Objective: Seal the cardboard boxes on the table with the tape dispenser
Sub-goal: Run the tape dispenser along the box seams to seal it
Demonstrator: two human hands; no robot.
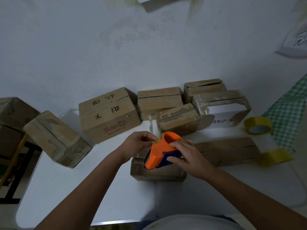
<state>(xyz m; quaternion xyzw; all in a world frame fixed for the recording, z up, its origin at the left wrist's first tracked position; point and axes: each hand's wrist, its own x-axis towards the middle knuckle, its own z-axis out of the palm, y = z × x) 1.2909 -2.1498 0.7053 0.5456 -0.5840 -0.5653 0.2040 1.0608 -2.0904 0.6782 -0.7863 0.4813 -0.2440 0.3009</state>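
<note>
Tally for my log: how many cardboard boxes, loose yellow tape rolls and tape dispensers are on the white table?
Cardboard boxes: 8
Yellow tape rolls: 2
Tape dispenser: 1, orange and blue, held over the nearest box
Total: 11

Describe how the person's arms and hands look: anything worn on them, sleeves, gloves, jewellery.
Both arms are bare from the frame's lower edge to the wrists; no sleeves show. The left hand and right hand are bare too: no gloves, and no watch, ring or bracelet can be seen. The dim light may hide small details.
</note>
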